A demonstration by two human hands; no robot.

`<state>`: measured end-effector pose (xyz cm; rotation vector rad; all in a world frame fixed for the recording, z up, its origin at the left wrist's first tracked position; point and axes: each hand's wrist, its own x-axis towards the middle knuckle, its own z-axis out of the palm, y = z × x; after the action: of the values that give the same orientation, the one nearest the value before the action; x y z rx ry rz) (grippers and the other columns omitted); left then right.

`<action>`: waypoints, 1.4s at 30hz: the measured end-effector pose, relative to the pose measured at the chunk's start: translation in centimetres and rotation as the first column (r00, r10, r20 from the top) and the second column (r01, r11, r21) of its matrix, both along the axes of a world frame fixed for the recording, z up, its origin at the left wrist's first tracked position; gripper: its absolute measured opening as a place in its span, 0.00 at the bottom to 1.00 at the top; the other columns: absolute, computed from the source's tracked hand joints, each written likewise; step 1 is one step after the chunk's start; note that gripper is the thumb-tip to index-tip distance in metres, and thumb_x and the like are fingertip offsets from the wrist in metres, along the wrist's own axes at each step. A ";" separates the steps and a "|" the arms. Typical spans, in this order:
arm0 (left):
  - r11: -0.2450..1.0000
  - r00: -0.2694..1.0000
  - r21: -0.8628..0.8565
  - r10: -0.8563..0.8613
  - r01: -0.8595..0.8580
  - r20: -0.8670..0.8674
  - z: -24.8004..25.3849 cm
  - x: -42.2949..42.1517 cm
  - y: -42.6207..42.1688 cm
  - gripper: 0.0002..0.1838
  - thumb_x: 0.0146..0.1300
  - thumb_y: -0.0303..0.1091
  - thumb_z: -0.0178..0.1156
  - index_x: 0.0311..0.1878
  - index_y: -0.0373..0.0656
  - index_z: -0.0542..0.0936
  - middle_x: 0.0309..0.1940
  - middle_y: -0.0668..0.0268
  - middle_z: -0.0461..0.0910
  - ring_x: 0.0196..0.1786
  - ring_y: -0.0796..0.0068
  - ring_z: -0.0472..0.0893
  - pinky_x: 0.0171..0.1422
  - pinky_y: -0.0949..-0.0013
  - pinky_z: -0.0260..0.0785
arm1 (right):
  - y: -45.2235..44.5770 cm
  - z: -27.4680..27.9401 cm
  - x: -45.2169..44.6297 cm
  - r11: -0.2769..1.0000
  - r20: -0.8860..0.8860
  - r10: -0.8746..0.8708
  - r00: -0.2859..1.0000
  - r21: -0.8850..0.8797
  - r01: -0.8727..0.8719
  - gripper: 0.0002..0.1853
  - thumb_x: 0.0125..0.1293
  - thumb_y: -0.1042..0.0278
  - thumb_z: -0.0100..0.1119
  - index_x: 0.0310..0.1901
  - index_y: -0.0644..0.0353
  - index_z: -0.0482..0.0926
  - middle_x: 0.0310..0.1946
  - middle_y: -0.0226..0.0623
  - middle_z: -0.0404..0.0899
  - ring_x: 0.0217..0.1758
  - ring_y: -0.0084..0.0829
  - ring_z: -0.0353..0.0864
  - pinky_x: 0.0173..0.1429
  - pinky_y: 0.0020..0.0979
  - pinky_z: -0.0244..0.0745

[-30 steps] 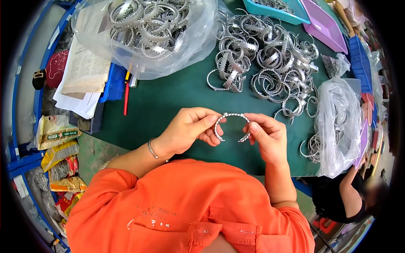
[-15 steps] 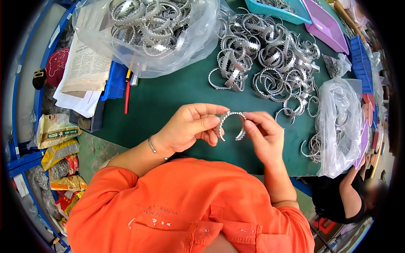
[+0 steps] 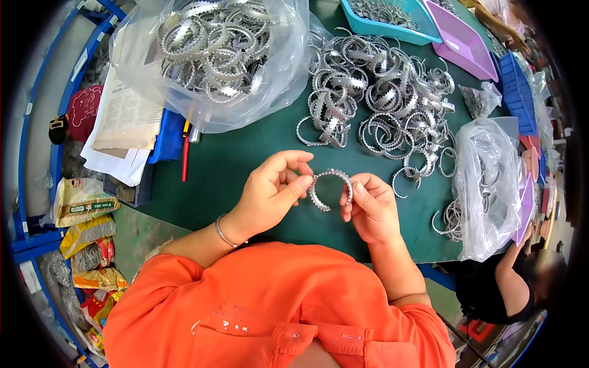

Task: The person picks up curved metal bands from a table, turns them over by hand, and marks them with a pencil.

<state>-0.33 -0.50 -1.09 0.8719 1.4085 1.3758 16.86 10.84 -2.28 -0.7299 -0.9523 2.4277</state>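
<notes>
In front of my chest is a silvery open metal ring with a gap at the bottom and toothed edges. My right hand pinches its right end between thumb and fingers. At the ring's left side is my left hand, its index finger lifted away from the thumb; the thumb tip is close to the ring, and I cannot tell whether they touch. A bracelet circles my left wrist. Beyond my hands, a heap of similar toothed rings lies on the green table.
A clear plastic bag of rings stands at the back left, beside papers and a red pen. Another plastic bag lies right. Turquoise and purple trays are at the back. Another person sits at lower right.
The ring has turned and shifted slightly left and down. My left fingers have loosened from its left side, while my right hand keeps its pinch.
</notes>
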 end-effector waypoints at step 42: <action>0.991 0.859 -0.002 -0.116 0.135 0.499 0.4 0.1 0.3 0.23 0.61 0.21 0.53 0.61 0.33 0.65 0.38 0.63 0.75 0.39 0.72 0.79 0.44 0.70 0.77 | 0.6 0.1 0.7 0.998 0.094 0.012 0.995 -0.068 -0.006 0.14 0.67 0.60 0.52 0.30 0.64 0.74 0.17 0.31 0.73 0.15 0.21 0.68 0.19 0.22 0.64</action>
<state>-0.25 -0.24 -0.68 0.5174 0.9547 1.3470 17.58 11.48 -2.22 -0.8730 -0.9144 2.4629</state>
